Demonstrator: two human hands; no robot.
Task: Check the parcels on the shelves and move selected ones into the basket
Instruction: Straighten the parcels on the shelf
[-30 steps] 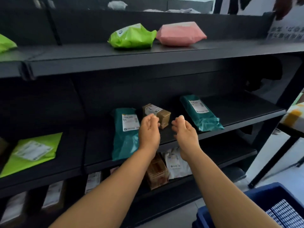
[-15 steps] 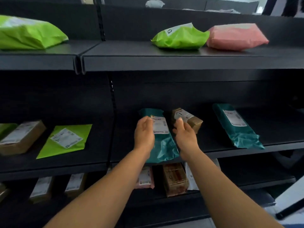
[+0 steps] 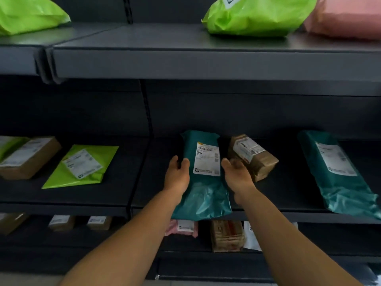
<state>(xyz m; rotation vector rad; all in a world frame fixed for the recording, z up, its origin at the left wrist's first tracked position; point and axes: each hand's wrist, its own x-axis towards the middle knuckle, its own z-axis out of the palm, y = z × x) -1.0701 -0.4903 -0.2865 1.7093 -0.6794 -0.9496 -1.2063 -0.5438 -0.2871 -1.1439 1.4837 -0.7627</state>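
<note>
Parcel, teal mailer (image 3: 203,182), white label up: middle shelf (image 3: 288,205), near end overhanging its front edge; left hand (image 3: 177,176) against its left side, fingers loosely bent; right hand (image 3: 237,175) just beside its right side, fingers relaxed, contact unclear; brown box (image 3: 253,156) behind right hand; second teal mailer (image 3: 338,174) well right; flat green mailer (image 3: 82,167) left.
</note>
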